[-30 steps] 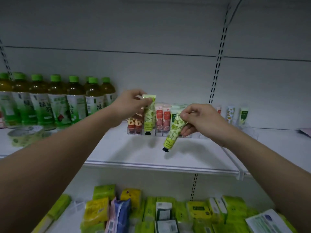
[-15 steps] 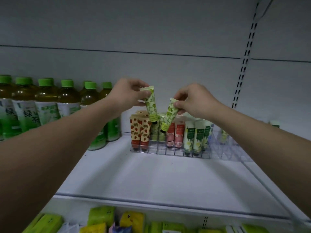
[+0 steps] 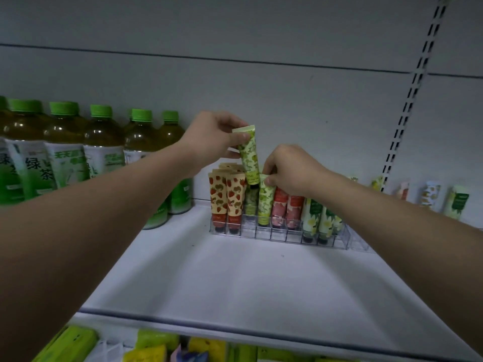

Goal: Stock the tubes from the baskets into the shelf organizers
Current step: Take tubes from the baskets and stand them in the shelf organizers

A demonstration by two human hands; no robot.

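My right hand (image 3: 292,169) pinches a green tube (image 3: 265,202) down into the clear organizer (image 3: 282,235) by the shelf's back edge. My left hand (image 3: 214,138) holds another green tube (image 3: 249,158) above. It could bump the strawberry tubes (image 3: 227,197) over.

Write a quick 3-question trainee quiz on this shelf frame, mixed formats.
1. True or false: the tube in the left hand is already seated in the organizer.
2. Multiple choice: the right hand pinches the top of a tube that stands between which tubes? A) strawberry and pink B) two white floral C) two bottles
3. Fill in: the bottles have ____ caps.

Key: 1 false, it is held above the slots; 2 A; 3 green.
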